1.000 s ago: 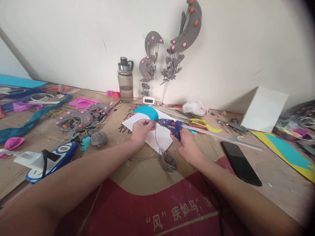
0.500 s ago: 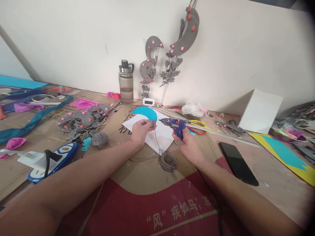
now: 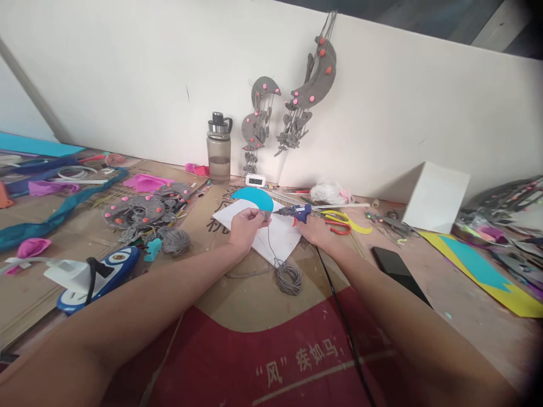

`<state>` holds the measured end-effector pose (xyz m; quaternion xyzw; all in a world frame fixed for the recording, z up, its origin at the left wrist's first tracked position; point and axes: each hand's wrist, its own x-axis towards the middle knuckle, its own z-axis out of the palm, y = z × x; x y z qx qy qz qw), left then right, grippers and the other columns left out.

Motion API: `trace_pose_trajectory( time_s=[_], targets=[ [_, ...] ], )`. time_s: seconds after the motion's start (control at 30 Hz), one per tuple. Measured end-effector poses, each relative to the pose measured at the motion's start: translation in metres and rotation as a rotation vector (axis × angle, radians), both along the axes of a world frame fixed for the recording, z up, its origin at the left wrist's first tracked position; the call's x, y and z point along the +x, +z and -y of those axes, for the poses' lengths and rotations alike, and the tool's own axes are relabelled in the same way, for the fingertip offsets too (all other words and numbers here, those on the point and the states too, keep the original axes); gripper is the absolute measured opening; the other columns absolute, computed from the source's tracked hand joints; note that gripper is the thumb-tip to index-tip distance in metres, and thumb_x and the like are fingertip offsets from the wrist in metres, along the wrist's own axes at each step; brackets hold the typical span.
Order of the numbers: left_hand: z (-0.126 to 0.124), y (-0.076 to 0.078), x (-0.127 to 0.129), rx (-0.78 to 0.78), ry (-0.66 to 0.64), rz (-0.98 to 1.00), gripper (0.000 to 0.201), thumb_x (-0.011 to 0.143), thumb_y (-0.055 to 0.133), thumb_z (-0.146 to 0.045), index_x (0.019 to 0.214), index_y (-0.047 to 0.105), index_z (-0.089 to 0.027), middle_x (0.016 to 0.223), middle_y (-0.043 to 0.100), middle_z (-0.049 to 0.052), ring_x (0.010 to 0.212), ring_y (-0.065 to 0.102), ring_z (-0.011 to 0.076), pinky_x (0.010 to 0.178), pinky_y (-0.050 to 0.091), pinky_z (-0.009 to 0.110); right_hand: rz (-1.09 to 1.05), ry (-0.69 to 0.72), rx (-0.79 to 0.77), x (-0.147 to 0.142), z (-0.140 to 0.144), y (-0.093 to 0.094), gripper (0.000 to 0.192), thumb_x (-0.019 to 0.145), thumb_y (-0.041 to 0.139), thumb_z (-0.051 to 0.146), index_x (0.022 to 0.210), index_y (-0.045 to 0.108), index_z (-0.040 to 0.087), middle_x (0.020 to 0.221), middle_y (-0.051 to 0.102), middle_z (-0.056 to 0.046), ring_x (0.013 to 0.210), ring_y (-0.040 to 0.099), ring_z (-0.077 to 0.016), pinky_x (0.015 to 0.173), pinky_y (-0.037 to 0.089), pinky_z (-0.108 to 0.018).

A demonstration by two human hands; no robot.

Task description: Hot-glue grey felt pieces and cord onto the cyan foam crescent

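While the left hand [image 3: 244, 229] pinches the edge of a blue crescent cutout [image 3: 253, 199] between thumb and fingers, a thin grey cord [image 3: 271, 249] runs down from that pinch to a small grey cord coil [image 3: 289, 278] on the cardboard. Crescent sits partly over a white sheet [image 3: 278, 234], mid-table, just in front of the person.

Right hand [image 3: 316, 232] rests just beside the blue glue gun [image 3: 299, 211], fingers near the grip; cannot tell if they close on it or only touch it. Gun lies flat, nozzle pointing left toward the crescent, close to the left hand's fingertips. Its black cable [image 3: 339, 316] trails back along the right forearm.

Just right of the gun: scissors [image 3: 341, 220] with yellow and red handles, and a long clear stick [image 3: 339, 206] lying across them. Black phone [image 3: 396, 265] lies further right, well apart from both hands.

Left side: grey felt pieces with pink dots [image 3: 139, 209], a grey yarn ball [image 3: 175, 241], a blue and white tool [image 3: 99, 274]. At the wall: water bottle [image 3: 219, 147], small digital clock [image 3: 255, 180], two grey crescent mobiles [image 3: 297, 96] hanging. White box [image 3: 435, 198] far right, yellow and teal sheets [image 3: 487, 268] beyond it.
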<state>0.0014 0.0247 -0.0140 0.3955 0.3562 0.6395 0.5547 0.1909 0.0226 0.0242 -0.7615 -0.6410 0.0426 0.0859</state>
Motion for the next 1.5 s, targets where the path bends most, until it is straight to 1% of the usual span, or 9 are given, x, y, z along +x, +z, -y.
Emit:
trace_pose_trajectory(
  time_s=[0.2, 0.3, 0.37, 0.47, 0.57, 0.67, 0.77, 1.0, 1.5],
  targets=[
    [-0.002, 0.001, -0.001, 0.044, 0.003, -0.075, 0.022, 0.07, 0.071, -0.032, 0.074, 0.064, -0.012, 0.071, 0.068, 0.004, 0.07, 0.068, 0.0151, 0.078, 0.057, 0.035, 0.33, 0.04, 0.159, -0.003, 0.02, 0.007, 0.059, 0.087, 0.048, 0.055, 0.105, 0.066, 0.001, 0.112, 0.06, -0.031, 0.112, 0.052, -0.0429, 0.089, 0.041, -0.05],
    [-0.004, 0.002, -0.003, 0.071, 0.007, -0.138, 0.022, 0.072, 0.069, -0.034, 0.076, 0.065, -0.013, 0.072, 0.069, 0.004, 0.072, 0.068, 0.0157, 0.078, 0.056, 0.034, 0.278, 0.075, 0.291, -0.012, 0.033, 0.018, 0.047, 0.09, 0.047, 0.049, 0.096, 0.065, 0.006, 0.103, 0.062, -0.027, 0.102, 0.057, -0.038, 0.082, 0.043, -0.046],
    [-0.005, 0.004, -0.005, 0.103, 0.02, -0.219, 0.022, 0.073, 0.068, -0.034, 0.077, 0.065, -0.013, 0.073, 0.07, 0.005, 0.072, 0.067, 0.0157, 0.076, 0.054, 0.032, 0.084, 0.159, 0.373, -0.025, 0.038, 0.023, 0.035, 0.091, 0.046, 0.044, 0.086, 0.061, 0.013, 0.094, 0.064, -0.02, 0.094, 0.06, -0.0303, 0.08, 0.044, -0.042],
    [-0.004, 0.008, -0.009, 0.181, 0.078, -0.353, 0.019, 0.073, 0.067, -0.034, 0.076, 0.065, -0.015, 0.072, 0.069, 0.003, 0.07, 0.064, 0.0146, 0.071, 0.05, 0.027, -0.461, 0.264, 0.344, -0.052, 0.037, 0.023, 0.02, 0.084, 0.056, 0.038, 0.081, 0.05, 0.019, 0.084, 0.063, -0.008, 0.08, 0.06, -0.0203, 0.076, 0.045, -0.035],
    [-0.003, 0.012, -0.013, 0.26, 0.152, -0.465, 0.015, 0.073, 0.066, -0.031, 0.072, 0.064, -0.016, 0.07, 0.066, 0.0, 0.067, 0.06, 0.0124, 0.067, 0.046, 0.024, -1.102, 0.151, 0.154, -0.077, 0.032, 0.018, 0.026, 0.074, 0.064, 0.029, 0.087, 0.042, 0.022, 0.082, 0.061, -0.001, 0.067, 0.059, -0.0138, 0.067, 0.048, -0.031],
    [-0.004, 0.013, -0.016, 0.27, 0.161, -0.497, 0.015, 0.075, 0.064, -0.032, 0.075, 0.066, -0.017, 0.071, 0.067, 0.001, 0.069, 0.061, 0.0129, 0.068, 0.047, 0.024, -1.35, 0.032, 0.067, -0.087, 0.025, 0.012, 0.027, 0.071, 0.064, 0.027, 0.087, 0.042, 0.023, 0.073, 0.056, 0.004, 0.053, 0.05, -0.0096, 0.055, 0.045, -0.027],
    [-0.005, 0.013, -0.015, 0.211, 0.094, -0.429, 0.018, 0.076, 0.064, -0.034, 0.079, 0.066, -0.016, 0.075, 0.069, 0.003, 0.072, 0.065, 0.015, 0.071, 0.05, 0.027, -1.206, 0.127, 0.197, -0.083, 0.019, 0.005, 0.015, 0.073, 0.06, 0.031, 0.078, 0.05, 0.021, 0.068, 0.052, 0.004, 0.054, 0.044, -0.0094, 0.049, 0.038, -0.024],
    [0.002, 0.017, -0.009, 0.125, -0.031, -0.234, 0.02, 0.075, 0.068, -0.032, 0.076, 0.064, -0.013, 0.076, 0.068, 0.004, 0.074, 0.067, 0.0154, 0.08, 0.055, 0.034, -0.923, 0.288, 0.545, -0.07, 0.017, 0.001, 0.011, 0.079, 0.055, 0.031, 0.076, 0.056, 0.02, 0.068, 0.055, 0.002, 0.062, 0.046, -0.0124, 0.062, 0.039, -0.028],
    [0.01, 0.015, -0.003, 0.07, -0.076, -0.035, 0.02, 0.071, 0.072, -0.03, 0.073, 0.062, -0.013, 0.075, 0.066, 0.002, 0.073, 0.066, 0.014, 0.087, 0.056, 0.04, -0.883, 0.235, 0.594, -0.067, 0.014, -0.006, 0.009, 0.078, 0.055, 0.027, 0.073, 0.054, 0.02, 0.069, 0.055, 0.002, 0.065, 0.048, -0.0131, 0.066, 0.039, -0.029]
  ],
)
